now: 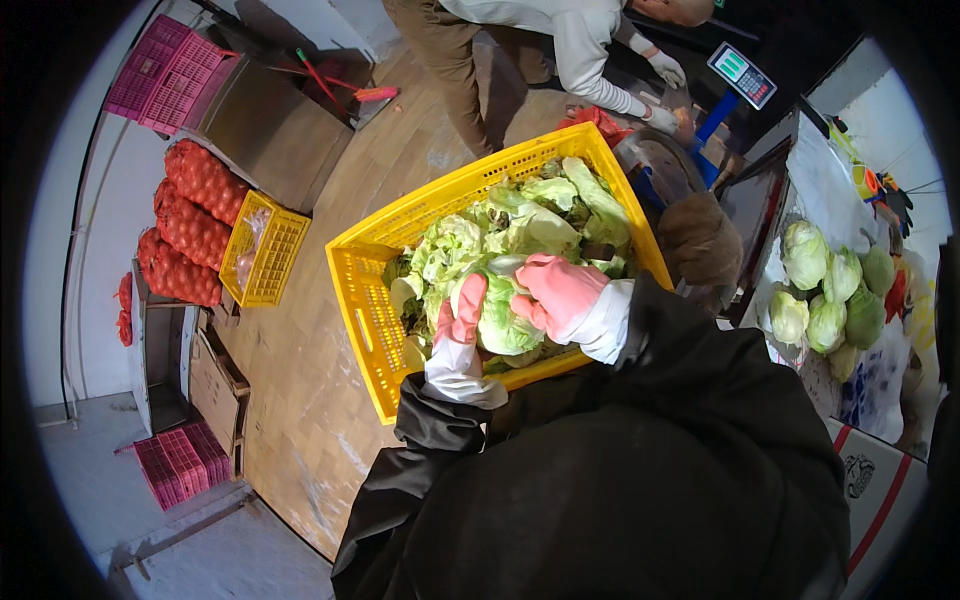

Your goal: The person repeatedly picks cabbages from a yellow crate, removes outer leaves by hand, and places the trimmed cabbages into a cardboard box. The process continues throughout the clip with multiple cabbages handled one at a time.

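Note:
A yellow plastic crate (381, 375) stands before me, filled with loose green leaves (546, 223), some browned. Over its near side I hold a pale green cabbage-like head (504, 321). My left hand (463, 311), in a pink rubber glove with a white cuff, supports the head from the left. At its right, my right hand (561, 292), gloved the same way, has its fingers curled at the top of the head. A pale, blade-like piece shows by the right fingers; part of it is hidden, and I cannot tell what it is.
Several trimmed heads (826, 321) lie on the table at right. A co-worker (525, 45) bends beyond the crate near a scale display (742, 76). Red mesh sacks (191, 232), a small yellow crate (285, 247) and pink crates (180, 465) stand at left. A brown sack (701, 240) is near the crate's right corner.

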The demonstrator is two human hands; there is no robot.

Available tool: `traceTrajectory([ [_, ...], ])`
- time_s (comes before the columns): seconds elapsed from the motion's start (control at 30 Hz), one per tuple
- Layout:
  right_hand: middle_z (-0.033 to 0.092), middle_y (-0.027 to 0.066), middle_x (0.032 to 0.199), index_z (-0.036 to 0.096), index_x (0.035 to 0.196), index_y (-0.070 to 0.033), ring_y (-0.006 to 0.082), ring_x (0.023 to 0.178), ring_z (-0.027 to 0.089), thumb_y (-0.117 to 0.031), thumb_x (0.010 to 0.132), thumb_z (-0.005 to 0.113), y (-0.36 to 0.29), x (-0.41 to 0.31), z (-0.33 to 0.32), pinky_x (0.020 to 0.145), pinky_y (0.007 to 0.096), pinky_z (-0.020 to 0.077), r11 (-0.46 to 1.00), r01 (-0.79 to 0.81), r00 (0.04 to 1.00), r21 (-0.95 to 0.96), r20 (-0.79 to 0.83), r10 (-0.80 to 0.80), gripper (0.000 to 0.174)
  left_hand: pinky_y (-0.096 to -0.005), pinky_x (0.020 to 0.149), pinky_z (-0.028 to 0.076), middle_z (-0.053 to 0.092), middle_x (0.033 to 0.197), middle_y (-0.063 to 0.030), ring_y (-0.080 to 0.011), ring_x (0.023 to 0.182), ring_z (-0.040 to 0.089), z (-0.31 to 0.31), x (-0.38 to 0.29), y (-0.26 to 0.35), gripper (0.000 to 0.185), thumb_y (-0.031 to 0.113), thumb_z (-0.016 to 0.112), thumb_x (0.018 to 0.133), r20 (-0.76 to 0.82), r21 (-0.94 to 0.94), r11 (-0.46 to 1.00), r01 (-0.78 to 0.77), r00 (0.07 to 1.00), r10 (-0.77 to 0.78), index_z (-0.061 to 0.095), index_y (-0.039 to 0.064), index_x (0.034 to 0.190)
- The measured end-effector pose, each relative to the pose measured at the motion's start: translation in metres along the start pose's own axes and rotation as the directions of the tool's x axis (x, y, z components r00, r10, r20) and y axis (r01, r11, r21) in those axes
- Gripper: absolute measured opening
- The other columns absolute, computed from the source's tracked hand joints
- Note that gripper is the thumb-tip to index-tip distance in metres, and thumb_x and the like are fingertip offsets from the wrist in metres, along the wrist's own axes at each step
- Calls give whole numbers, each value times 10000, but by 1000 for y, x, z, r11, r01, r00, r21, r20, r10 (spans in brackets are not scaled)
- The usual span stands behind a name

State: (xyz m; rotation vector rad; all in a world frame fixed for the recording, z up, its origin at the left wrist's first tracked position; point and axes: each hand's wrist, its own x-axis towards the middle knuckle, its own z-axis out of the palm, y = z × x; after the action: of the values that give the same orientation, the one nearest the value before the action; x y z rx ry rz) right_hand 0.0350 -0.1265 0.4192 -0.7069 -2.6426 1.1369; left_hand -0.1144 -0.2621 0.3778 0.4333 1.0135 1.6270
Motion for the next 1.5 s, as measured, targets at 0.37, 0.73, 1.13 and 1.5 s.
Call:
traceTrajectory([
  [0.37, 600, 31, 789, 568, 910, -27, 126, 689, 609, -197, 1040, 403, 42, 11, 9, 595, 258, 536, 824, 87, 899, 560, -401, 177, 270, -426, 1008, 510, 562, 1366, -156, -293, 1211, 594, 18, 21, -2, 728, 570, 539, 958, 107, -119, 974, 193, 978, -181, 432, 33, 1437],
  [0.73, 660, 215, 1165, 591, 1268, -32, 347, 1070, 642, -381, 909, 643, 63, -20, -38, 900, 425, 513, 954, -290, 950, 70, -99, 296, 503, -466, 1054, 469, 529, 1404, -156, -307, 1244, 563, 41, 26, 7, 746, 583, 471, 951, 63, 60, 996, 61, 996, -65, 404, 47, 1466],
  [1.13, 667, 146, 1012, 604, 1167, -25, 269, 935, 650, -328, 990, 587, 92, -56, -2, 840, 354, 511, 605, 164, 670, 779, -538, 511, 351, -428, 1009, 486, 582, 1322, -119, -278, 1173, 590, 88, 75, -24, 666, 564, 463, 985, 122, 154, 933, 327, 930, -346, 476, 39, 1395],
  [1.5, 602, 29, 1187, 475, 1391, -65, 105, 1062, 553, -194, 963, 677, 135, -125, -53, 912, 271, 478, 464, 453, 285, 761, -617, 734, 491, -510, 994, 494, 407, 1511, -103, -308, 1278, 525, 206, 111, -39, 805, 587, 504, 960, 471, 425, 879, 214, 778, -417, 288, 57, 1527],
])
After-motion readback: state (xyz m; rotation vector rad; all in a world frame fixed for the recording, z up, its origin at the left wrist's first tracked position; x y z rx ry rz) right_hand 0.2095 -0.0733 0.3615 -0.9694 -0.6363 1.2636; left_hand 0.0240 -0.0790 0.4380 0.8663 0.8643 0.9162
